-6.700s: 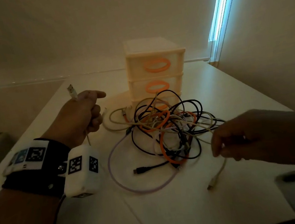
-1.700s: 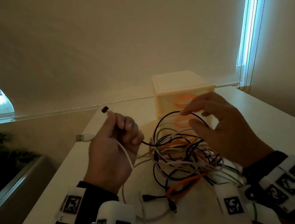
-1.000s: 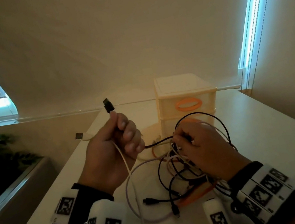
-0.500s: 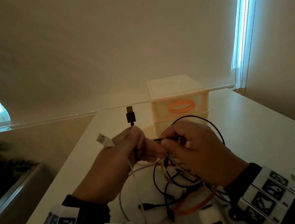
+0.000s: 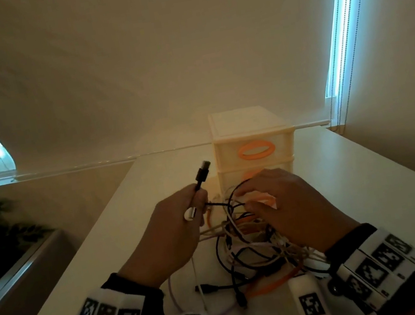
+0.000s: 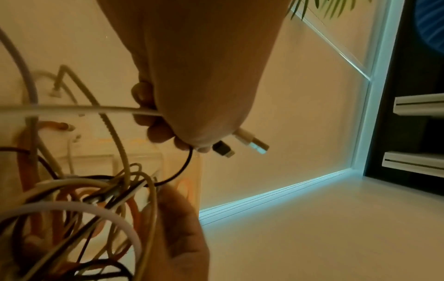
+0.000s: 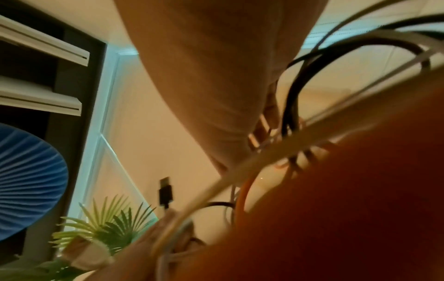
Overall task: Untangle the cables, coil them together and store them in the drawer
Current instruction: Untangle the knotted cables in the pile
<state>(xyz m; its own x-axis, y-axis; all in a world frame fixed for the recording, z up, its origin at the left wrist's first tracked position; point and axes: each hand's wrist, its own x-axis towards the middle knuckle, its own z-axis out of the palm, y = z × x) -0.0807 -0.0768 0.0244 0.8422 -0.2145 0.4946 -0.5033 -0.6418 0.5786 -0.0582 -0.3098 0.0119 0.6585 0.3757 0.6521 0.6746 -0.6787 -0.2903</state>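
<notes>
1. Left hand (image 5: 175, 231) clenches the black cable (image 5: 202, 176) and white cable (image 6: 72, 109) ends; plugs poke up and away.
2. Cable tangle (image 5: 254, 245) sits on the bench (image 5: 370, 185) right of that, under my right hand (image 5: 288, 207), whose fingers dig in. Can't tell its grip.
3. Half a second ago the hands were pinched together; now they're apart.

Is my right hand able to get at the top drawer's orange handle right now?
Probably yes. The right hand sits in the cable tangle just before the drawer unit, and the top orange handle shows unblocked above it, though cables may drag along.
</notes>
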